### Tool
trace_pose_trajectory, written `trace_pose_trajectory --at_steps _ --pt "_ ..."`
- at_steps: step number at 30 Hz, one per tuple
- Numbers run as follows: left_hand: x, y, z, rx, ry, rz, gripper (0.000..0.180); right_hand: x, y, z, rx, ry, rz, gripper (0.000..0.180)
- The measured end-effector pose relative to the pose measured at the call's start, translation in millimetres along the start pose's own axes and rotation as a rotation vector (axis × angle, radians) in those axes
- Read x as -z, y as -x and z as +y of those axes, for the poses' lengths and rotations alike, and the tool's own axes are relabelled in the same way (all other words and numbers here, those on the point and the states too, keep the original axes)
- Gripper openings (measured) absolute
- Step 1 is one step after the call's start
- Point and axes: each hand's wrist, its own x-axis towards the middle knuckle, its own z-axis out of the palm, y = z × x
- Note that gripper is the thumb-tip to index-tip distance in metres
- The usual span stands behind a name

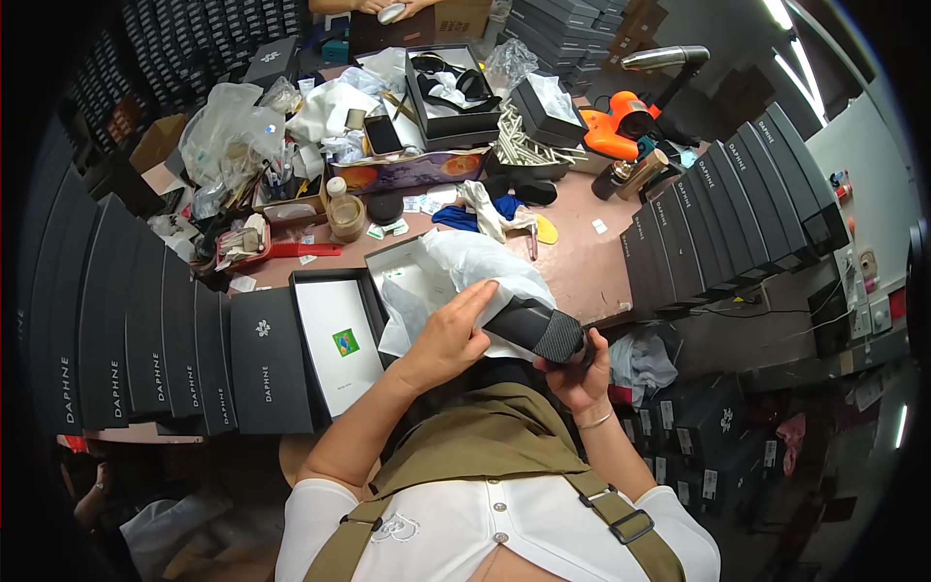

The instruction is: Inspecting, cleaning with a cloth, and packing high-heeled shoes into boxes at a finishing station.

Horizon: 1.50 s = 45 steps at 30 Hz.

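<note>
A black shoe point(531, 328) with a ribbed, textured sole section is held tilted in front of my body. My right hand point(582, 376) grips its right-hand end, thumb and fingers wrapped around it. My left hand point(448, 335) lies at the shoe's other end with its fingers stretched out over white tissue paper point(475, 260), and it seems to hold nothing. That tissue spreads out of an open shoebox point(393, 264), partly beneath the shoe. Left of it lies a box lid point(339, 388), its white inside up with a green sticker.
Dark shoeboxes point(145, 330) stand in a row at left; more point(722, 218) are stacked at right. Behind are a glue bottle point(345, 211), blue and white cloths point(490, 211), an orange heat tool point(616, 126), a tray of white sticks point(531, 145) and another person's hands point(388, 8).
</note>
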Motion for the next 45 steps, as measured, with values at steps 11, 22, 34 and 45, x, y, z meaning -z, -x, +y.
trace_pose_trajectory --at_steps 11,22,34,45 --pt "0.1 -26.0 31.8 -0.374 -0.215 0.28 0.045 -66.2 -18.7 21.2 0.302 0.283 0.009 0.051" --pt "-44.6 -19.7 34.0 -0.555 -0.103 -0.043 0.034 21.5 -77.7 24.5 0.478 0.59 0.091 0.054" --pt "-60.8 2.2 42.9 -0.554 0.037 -0.037 0.043 46.0 -84.2 5.9 -0.02 0.369 -0.018 0.043" --pt "-42.6 48.8 -24.5 0.501 0.803 0.527 0.093 8.4 -54.9 0.2 0.021 0.499 -0.043 0.041"
